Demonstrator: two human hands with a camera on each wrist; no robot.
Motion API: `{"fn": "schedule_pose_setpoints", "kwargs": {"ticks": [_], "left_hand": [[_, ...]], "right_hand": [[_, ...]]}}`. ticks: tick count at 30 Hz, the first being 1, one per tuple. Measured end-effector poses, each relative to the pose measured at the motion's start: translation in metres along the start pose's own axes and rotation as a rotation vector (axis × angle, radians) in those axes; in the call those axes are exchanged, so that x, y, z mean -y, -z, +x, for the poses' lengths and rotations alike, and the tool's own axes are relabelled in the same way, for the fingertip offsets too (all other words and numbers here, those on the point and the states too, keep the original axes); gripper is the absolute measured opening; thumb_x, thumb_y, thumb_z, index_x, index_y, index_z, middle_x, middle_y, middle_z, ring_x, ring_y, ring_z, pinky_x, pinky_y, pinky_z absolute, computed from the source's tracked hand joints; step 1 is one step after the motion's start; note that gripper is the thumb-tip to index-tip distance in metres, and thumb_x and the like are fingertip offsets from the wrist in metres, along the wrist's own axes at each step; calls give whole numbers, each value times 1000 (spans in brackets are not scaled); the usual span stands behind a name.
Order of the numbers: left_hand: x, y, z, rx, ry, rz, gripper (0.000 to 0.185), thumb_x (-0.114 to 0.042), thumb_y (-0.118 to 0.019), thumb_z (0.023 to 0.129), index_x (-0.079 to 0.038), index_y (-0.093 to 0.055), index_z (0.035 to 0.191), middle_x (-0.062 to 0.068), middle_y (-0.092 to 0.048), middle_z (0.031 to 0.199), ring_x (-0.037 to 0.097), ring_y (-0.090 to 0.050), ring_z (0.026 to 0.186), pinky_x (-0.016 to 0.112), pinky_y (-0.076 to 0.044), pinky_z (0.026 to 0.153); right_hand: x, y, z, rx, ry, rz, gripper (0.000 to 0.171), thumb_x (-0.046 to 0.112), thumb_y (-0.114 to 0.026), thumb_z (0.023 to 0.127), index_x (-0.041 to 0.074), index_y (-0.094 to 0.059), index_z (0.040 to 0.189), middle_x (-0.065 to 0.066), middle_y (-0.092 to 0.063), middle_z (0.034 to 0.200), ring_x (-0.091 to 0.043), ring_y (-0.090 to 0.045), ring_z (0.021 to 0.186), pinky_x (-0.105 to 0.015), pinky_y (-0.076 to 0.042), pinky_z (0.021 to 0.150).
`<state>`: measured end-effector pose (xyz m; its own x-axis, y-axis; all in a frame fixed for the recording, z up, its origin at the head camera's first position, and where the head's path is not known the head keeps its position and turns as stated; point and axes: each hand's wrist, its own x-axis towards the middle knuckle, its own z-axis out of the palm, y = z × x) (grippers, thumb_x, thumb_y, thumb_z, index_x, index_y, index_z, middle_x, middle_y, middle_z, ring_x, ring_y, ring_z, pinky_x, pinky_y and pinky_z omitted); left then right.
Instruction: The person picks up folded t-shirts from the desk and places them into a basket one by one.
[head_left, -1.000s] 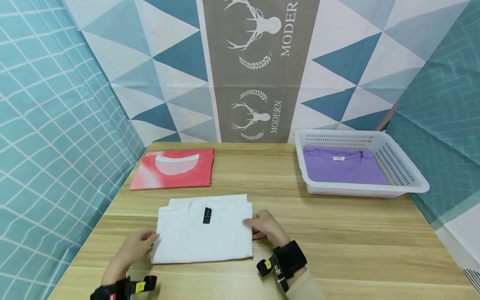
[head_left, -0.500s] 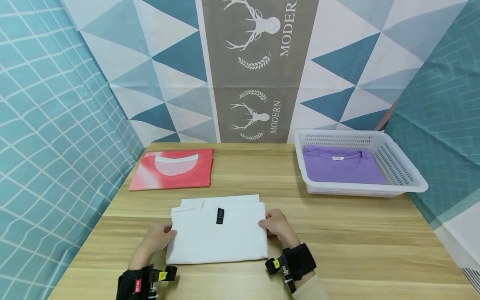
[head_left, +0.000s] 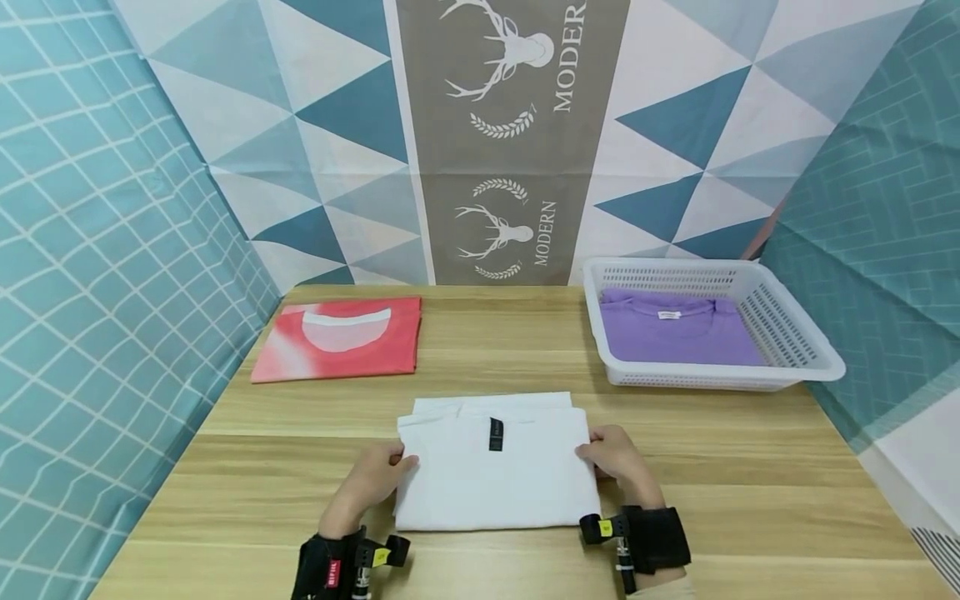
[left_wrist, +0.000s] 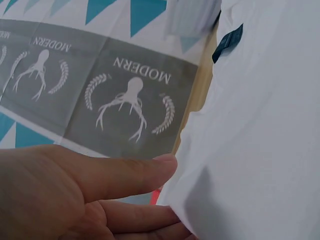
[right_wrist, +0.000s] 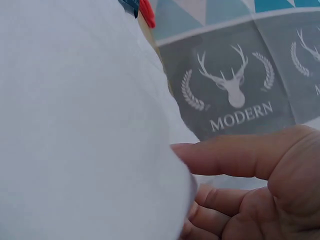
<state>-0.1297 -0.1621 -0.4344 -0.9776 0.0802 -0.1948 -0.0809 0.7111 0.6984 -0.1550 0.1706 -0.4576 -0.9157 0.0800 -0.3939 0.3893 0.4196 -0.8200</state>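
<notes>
A folded white T-shirt (head_left: 495, 483) with a dark neck label lies between the two hands, near the front of the table. My left hand (head_left: 369, 483) pinches its left edge, thumb on top and fingers beneath. On the opposite side my right hand (head_left: 618, 458) pinches the right edge in the same way. The left wrist view shows the thumb at the border of the white cloth (left_wrist: 260, 135), the other fingers partly under it. In the right wrist view the fingers curl behind the shirt's edge (right_wrist: 100, 130), their tips partly hidden.
A white plastic basket (head_left: 806, 371) holding a folded purple T-shirt (head_left: 675, 337) stands at the back right of the wooden table (head_left: 247, 492). At the back left lies a folded red-and-pink T-shirt (head_left: 345, 337). Patterned cloth hangs behind and along both sides.
Both hands have moved to the right, carrying the white T-shirt along between them. The red T-shirt and the basket stay where they were on the table.
</notes>
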Motion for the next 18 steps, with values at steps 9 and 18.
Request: {"fn": "schedule_pose_setpoints", "kwargs": {"ticks": [9, 18], "left_hand": [[-11, -15, 5, 67, 4, -91, 30, -16, -56, 96, -8, -43, 70, -1, -36, 61, 12, -38, 56, 22, -32, 52], [-9, -13, 14, 67, 28, -142, 19, -16, -54, 97, 0, -59, 86, -1, -41, 62, 12, -40, 55, 23, -32, 51]], "right_hand": [[-15, 25, -7, 7, -27, -16, 16, 3, -56, 88, -9, -62, 96, -4, -55, 76, -15, -52, 68, -27, -45, 60], [-11, 33, -9, 39, -45, -48, 21, 16, -59, 93, -4, -65, 94, -3, -57, 79, -15, -54, 72, -27, -48, 63]]}}
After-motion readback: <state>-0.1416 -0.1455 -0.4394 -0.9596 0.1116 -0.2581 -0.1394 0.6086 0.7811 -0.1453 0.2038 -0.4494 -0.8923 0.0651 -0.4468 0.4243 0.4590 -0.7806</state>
